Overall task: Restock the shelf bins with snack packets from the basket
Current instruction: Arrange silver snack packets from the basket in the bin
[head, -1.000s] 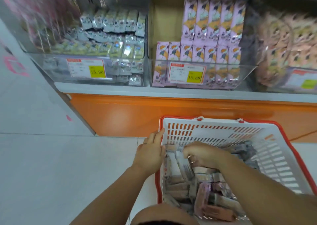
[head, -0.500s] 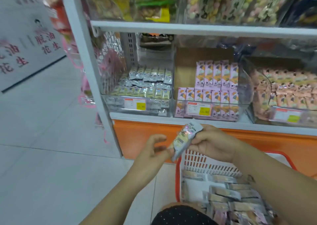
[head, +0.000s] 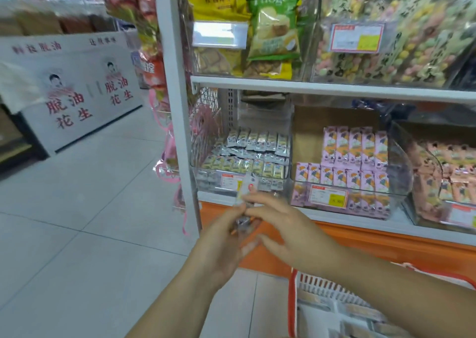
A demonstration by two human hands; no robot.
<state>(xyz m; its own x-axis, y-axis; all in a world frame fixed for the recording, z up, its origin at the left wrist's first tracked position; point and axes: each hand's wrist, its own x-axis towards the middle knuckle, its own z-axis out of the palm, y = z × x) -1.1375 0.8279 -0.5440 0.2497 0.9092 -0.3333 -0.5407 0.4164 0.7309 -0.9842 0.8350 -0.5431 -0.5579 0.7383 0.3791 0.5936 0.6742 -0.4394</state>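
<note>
Both hands meet in front of the lower shelf around a small silvery snack packet (head: 246,191), which stands upright and is blurred. My left hand (head: 226,242) holds its lower part. My right hand (head: 286,227) pinches it from the right with fingers stretched over it. Just behind it is the clear bin of silver-green packets (head: 247,155). To the right stands a clear bin of pink packets (head: 353,162), then a bin of peach packets (head: 443,173). The red and white basket (head: 322,286) with several packets sits on the floor at the lower right, partly hidden by my right forearm.
A white shelf upright (head: 177,106) stands left of the bins, with pink ribbons hanging on it. An upper shelf (head: 334,89) carries chip bags and mixed sweets. The shelf base is orange (head: 386,245). Grey tiled floor spreads to the left, with a white display box (head: 77,93) beyond.
My head has lifted from the basket to the shelves. My right hand took a packet out of the basket and raised it; my left hand left the basket rim and joined it on the packet.
</note>
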